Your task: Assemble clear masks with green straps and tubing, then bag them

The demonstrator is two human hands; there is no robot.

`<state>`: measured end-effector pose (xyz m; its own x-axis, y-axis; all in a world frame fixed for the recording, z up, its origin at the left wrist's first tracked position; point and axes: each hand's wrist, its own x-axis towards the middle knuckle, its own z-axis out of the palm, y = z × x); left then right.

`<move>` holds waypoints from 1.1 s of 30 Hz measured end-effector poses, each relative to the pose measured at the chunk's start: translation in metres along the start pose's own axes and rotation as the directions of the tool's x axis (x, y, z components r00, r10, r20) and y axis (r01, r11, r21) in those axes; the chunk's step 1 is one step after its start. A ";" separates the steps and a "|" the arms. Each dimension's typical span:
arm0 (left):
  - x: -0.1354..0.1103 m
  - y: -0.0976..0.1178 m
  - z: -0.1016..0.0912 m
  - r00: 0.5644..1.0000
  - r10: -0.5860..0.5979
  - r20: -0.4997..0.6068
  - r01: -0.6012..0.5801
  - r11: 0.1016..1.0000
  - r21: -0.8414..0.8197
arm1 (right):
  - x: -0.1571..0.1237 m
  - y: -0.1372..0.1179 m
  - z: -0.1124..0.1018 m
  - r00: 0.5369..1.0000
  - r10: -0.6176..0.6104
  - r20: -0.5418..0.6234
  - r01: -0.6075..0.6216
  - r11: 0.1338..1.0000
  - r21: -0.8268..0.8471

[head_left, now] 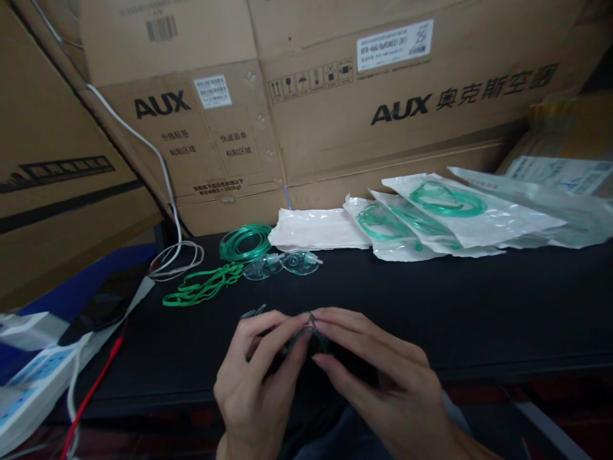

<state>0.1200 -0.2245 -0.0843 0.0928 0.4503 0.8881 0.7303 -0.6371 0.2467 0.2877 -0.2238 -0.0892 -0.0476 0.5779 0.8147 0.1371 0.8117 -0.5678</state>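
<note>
Your left hand point(256, 377) and right hand point(387, 377) pinch the small transparent piece point(311, 324) from opposite sides, probably for steadiness; clear masks point(301, 262) lie beyond.

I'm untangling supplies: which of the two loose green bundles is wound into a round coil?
The green tubing, beside the flat white packet; the green bands lie in loose, elongated loops instead.
</note>
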 end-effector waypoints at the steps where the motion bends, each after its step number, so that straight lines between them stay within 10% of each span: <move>1: 0.000 0.000 0.000 1.000 -0.010 0.001 0.010 1.000 -0.028 | -0.001 0.000 0.000 1.000 -0.014 -0.003 0.014 1.000 -0.005; 33: 0.000 0.002 0.001 0.997 -0.027 -0.079 0.023 0.998 -0.060 | 0.000 -0.003 0.003 0.999 0.042 -0.024 -0.041 0.997 0.062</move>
<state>0.1225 -0.2248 -0.0841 0.0191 0.4166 0.9089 0.6904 -0.6630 0.2894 0.2840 -0.2257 -0.0878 -0.0181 0.6094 0.7926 0.0778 0.7912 -0.6066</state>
